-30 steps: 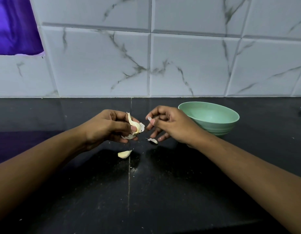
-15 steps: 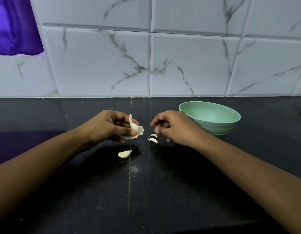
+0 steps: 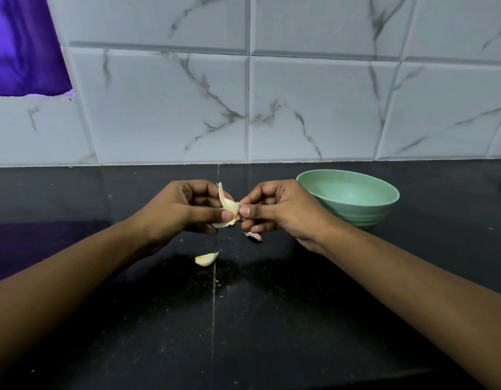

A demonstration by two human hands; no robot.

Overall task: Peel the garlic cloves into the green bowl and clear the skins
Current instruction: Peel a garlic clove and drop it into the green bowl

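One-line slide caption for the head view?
Left hand grips a garlic clove, right hand pinches its edge; loose clove and skin scrap lie on the black counter, green bowl at right.

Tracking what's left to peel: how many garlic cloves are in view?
2. A held clove is pinched between the left hand and right hand; a loose clove lies on the counter nearer the person. Some may hide in the bowl.

Glossy black stone counter (image 3: 271,319), polished marble-look wall tiles (image 3: 165,108), matt green bowl (image 3: 353,209), papery garlic skin (image 3: 253,235)
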